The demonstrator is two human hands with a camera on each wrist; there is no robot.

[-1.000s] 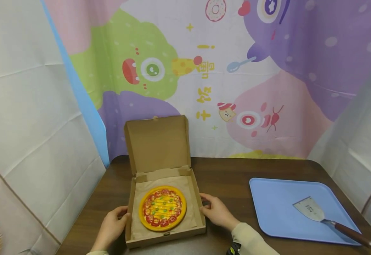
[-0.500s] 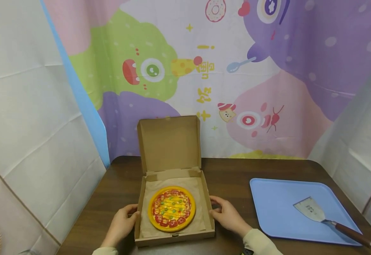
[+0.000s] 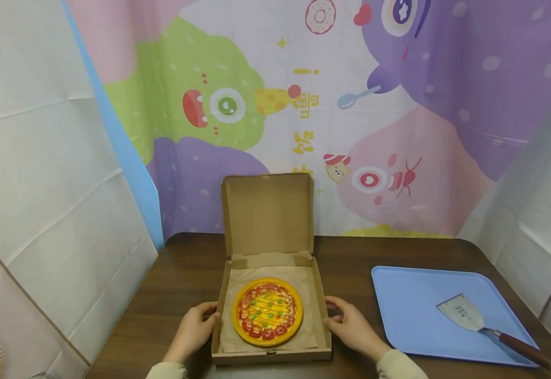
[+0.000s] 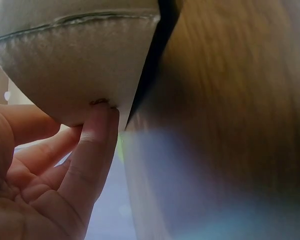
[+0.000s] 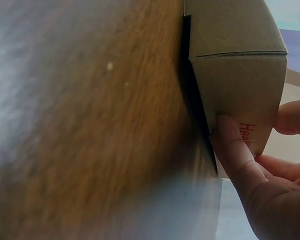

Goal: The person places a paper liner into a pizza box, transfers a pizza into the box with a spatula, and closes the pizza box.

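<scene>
An open cardboard pizza box (image 3: 271,358) lies near the front of the table, its lid (image 3: 269,216) standing up at the back. Inside, on brown paper (image 3: 310,331), is a round toy-like pizza (image 3: 268,312) with a yellow rim, red slices and green dots. My left hand (image 3: 192,330) holds the box's left wall; the left wrist view shows fingers (image 4: 92,150) against the outer face and the thumb at the rim. On the opposite side, my right hand (image 3: 353,327) grips the right wall, with fingers (image 5: 235,147) on the outside beside red printing.
To the right, a light blue tray (image 3: 412,310) carries a pizza server (image 3: 464,313) whose dark handle (image 3: 517,345) reaches past the tray's edge. A patterned curtain (image 3: 266,105) hangs behind the dark wooden table (image 3: 346,258).
Both hands have slid the box with the pizza to the right across the table, between the earlier frames and now. The tray and pizza server have stayed in place.
</scene>
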